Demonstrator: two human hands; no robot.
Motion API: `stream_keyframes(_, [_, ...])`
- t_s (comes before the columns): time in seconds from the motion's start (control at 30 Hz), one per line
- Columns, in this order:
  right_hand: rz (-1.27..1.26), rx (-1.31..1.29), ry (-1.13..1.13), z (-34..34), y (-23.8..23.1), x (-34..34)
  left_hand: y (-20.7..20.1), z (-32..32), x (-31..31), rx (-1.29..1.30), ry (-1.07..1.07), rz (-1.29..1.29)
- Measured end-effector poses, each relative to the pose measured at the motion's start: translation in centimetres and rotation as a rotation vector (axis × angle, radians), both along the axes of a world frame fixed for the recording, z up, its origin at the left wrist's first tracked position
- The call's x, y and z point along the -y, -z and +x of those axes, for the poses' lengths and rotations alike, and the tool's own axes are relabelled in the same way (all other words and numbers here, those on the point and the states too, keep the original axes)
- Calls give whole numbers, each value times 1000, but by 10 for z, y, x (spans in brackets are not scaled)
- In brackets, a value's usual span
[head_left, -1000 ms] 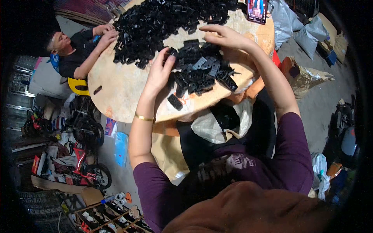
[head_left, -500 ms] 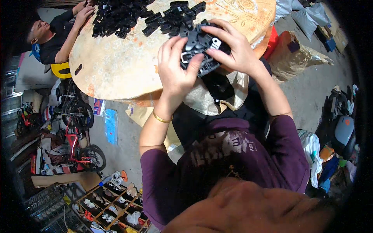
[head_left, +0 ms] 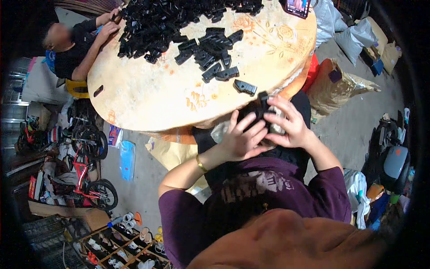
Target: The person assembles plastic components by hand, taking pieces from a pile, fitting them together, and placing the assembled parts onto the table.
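Note:
Over my lap, just below the table's near edge, my left hand [head_left: 247, 138] and my right hand [head_left: 290, 124] are close together. Between them is a dark cluster of black plastic parts [head_left: 263, 101], partly hidden by my curled, slightly blurred fingers. One part sticks up beside my right fingertips. Beneath my hands, a pale woven sack [head_left: 219, 131] shows only in patches. On the table nearest to me lies a single black plastic piece [head_left: 245, 87], with a loose group of similar pieces [head_left: 210, 49] farther off.
The oval table [head_left: 148, 101] bears a large heap of black parts [head_left: 148, 27] and a phone [head_left: 296, 6]. At its far left sits another person [head_left: 80, 51], hands at the heap. A brown sack [head_left: 342, 89] stands right; bicycles [head_left: 83, 166] and a shoe rack [head_left: 121, 246] are left.
Both my hands have come down from above the table edge to my lap with the cluster of black parts. The view has shifted, showing more of the table and a phone.

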State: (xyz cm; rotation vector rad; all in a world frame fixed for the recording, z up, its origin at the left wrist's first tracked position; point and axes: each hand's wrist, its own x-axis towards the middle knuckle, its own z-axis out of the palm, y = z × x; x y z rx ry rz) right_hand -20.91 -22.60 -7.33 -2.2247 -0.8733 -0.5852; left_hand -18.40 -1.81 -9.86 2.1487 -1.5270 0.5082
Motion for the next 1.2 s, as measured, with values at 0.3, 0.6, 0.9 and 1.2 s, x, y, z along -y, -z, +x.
stream_keyframes(0.3, [200, 112, 71, 92, -34, -3, -101, 111, -27, -234, -439, -343])
stream_keyframes(0.6, [132, -409, 45, 230, -32, -38, -48, 197, -17, -303, -564, -189])
stream_keyframes(0.9, [-120, -94, 72, 150, -31, -39, -36, 159, 0, -827, -295, -505])
stream_keyframes(1.2, [-63, 137, 124, 71, -22, -15, -59, 77, 19, -324, -106, -267])
